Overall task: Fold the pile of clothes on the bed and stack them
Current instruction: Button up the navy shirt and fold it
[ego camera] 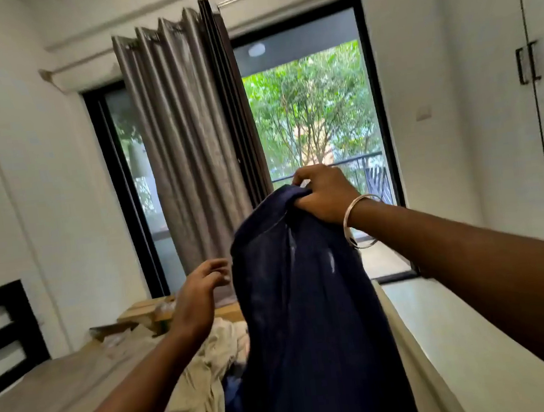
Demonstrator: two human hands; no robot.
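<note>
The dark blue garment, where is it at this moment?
In the head view, the dark blue garment hangs at centre from the right hand, which grips its top edge, above the beige clothes on the bed.

A grey curtain (pixel 186 141) hangs in folds beyond the fingers, bunched at the middle of a black-framed glass door (pixel 317 140). Through the glass, above the raised fingers, stand green trees (pixel 310 107) and a dark railing (pixel 365 169). A round ceiling lamp (pixel 256 49) shows higher up. Right of the fingers, a white wardrobe (pixel 502 114) carries two black handles (pixel 528 62), and a wall switch (pixel 423 112) sits between it and the door. Left and lower, a black headboard (pixel 6 337) stands at the wall. Just below the lower fingers lie cardboard boxes (pixel 147 314).
</note>
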